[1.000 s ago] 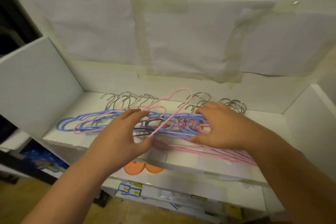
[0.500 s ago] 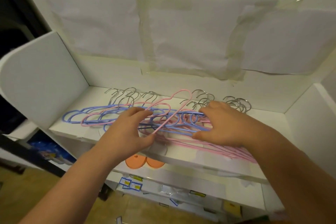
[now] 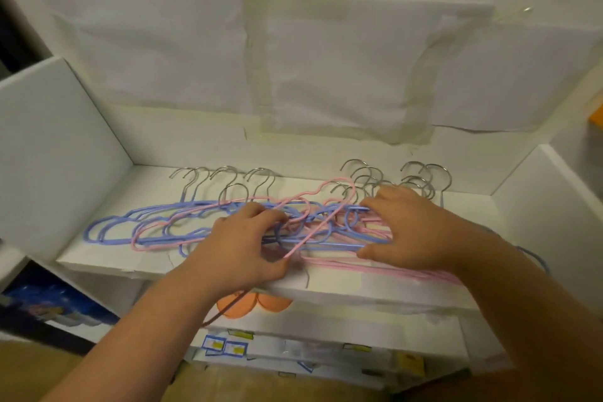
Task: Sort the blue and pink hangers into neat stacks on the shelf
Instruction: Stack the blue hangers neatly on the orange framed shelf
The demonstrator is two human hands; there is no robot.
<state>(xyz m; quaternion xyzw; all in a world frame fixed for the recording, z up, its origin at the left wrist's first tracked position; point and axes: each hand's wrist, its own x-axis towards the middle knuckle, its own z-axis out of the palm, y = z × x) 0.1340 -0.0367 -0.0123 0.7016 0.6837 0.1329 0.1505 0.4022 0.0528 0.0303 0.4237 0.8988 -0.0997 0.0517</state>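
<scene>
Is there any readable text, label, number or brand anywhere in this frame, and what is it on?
No text can be read.
Small blue-bordered labels on the lower shelf: too small and blurred.
Yellow tags on the lower shelf: blurred, no characters legible.
Blue package at lower left: print blurred, unreadable.
Taped white sheets on the back wall: blank.

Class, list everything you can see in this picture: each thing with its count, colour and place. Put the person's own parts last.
blue hangers: several, exact count unclear, blue, tangled on the shelf, mostly left and centre
pink hangers: several, pink, mixed among the blue, some trailing right along the front edge
metal hooks: many, silver, along the back of the pile
shelf: one, white
paper sheets: several, white, taped to the back wall
orange discs: two, orange, below the shelf
left hand: one, gripping hangers
right hand: one, fingers spread on the pile
</scene>
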